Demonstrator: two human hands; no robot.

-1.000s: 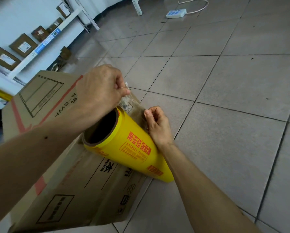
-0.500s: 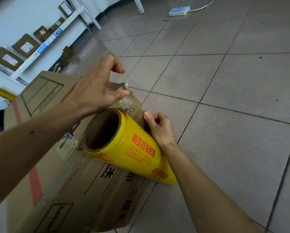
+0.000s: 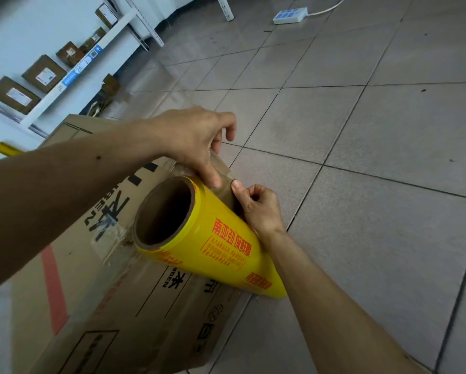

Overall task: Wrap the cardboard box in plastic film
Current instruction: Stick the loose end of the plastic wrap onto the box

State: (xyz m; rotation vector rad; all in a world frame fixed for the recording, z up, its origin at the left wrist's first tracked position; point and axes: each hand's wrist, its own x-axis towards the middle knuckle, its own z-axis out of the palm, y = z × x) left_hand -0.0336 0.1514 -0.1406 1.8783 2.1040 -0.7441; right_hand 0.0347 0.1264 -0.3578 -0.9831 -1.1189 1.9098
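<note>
A large brown cardboard box [image 3: 72, 306] with black print and a red stripe lies on the tiled floor. On its right edge rests a fat yellow roll of plastic film [image 3: 226, 244] with red lettering, its hollow core facing me. Clear film [image 3: 222, 175] runs from the roll over the box corner. My left hand [image 3: 196, 141] presses the film against the corner with its thumb. My right hand [image 3: 258, 209] sits beside the roll's far side, pinching the film edge between thumb and curled fingers.
White shelving [image 3: 72, 74] with several small labelled parcels stands at the upper left. A white power strip [image 3: 289, 16] with its cable lies on the floor at the top. Another yellow roll end [image 3: 6, 149] shows at the far left. Grey floor tiles spread to the right.
My left hand let go of its pinch, opened, then came down with the thumb pressing the film on the box corner. The right hand stayed by the roll.
</note>
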